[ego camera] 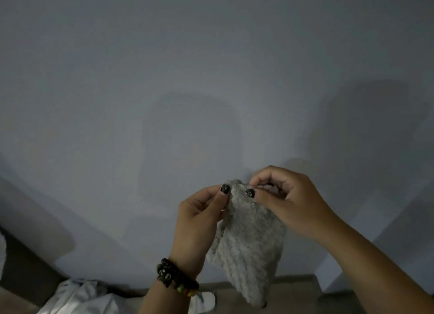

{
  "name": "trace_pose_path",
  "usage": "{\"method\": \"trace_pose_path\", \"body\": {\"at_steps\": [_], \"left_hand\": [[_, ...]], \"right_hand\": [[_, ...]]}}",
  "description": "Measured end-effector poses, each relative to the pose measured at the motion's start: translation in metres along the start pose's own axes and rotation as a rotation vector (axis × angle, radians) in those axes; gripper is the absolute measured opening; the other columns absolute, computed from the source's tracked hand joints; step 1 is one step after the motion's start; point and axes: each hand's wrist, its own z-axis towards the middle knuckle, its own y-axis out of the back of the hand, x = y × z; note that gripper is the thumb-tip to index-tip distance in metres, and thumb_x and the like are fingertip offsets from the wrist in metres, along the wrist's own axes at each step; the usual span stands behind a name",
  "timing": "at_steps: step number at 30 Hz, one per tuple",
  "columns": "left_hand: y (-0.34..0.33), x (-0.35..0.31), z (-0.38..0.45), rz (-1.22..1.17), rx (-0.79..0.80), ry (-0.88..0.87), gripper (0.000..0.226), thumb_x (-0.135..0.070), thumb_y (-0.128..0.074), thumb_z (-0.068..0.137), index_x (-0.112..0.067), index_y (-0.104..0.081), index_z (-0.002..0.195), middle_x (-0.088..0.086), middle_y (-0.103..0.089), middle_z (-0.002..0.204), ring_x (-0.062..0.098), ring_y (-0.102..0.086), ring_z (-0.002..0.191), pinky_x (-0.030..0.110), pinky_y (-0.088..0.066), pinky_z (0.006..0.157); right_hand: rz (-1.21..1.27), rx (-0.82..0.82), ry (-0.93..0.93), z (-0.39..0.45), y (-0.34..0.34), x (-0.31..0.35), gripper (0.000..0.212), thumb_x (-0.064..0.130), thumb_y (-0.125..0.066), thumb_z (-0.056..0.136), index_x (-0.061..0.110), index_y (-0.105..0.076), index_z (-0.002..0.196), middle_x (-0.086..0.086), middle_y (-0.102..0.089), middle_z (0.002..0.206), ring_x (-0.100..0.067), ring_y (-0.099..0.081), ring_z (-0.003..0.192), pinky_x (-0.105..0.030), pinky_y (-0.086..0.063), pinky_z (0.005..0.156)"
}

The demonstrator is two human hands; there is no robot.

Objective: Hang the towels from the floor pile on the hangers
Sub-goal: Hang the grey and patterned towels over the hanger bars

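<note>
A small grey, nubbly towel [249,241] hangs in the air in front of a plain wall. My left hand [199,224] pinches its top edge between thumb and fingers. Close beside it, my right hand [286,201] pinches the same top edge, its fingers curled over the cloth. The towel droops below both hands. A beaded bracelet sits on my left wrist. No hanger is in view.
A pale grey wall [187,78] fills most of the view. At the bottom left lies a heap of white cloth [79,297] on the floor. A low skirting strip [296,283] runs along the wall's base. A dark edge stands at the far left.
</note>
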Motion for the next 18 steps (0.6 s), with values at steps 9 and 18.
{"method": "trace_pose_path", "body": {"at_steps": [9,18], "left_hand": [[0.022,-0.032,0.019,0.017,0.17,-0.041,0.028,-0.026,-0.053,0.089,-0.013,-0.078,0.096,0.01,-0.075,0.096,0.029,-0.07,0.089,0.034,-0.058,0.081],[0.02,-0.034,0.038,0.047,0.165,-0.131,0.025,-0.02,-0.057,0.09,-0.001,-0.073,0.092,0.014,-0.074,0.088,0.029,-0.069,0.08,0.034,-0.058,0.072]], "right_hand": [[0.026,-0.069,-0.024,0.029,-0.016,0.016,0.016,0.014,-0.074,0.082,0.028,-0.069,0.078,0.008,-0.07,0.075,-0.008,-0.065,0.068,-0.015,-0.047,0.061],[0.154,-0.103,-0.098,0.036,-0.016,0.015,0.01,0.016,-0.076,0.08,0.016,-0.068,0.073,-0.004,-0.061,0.06,-0.007,-0.047,0.052,-0.016,-0.037,0.05]]}}
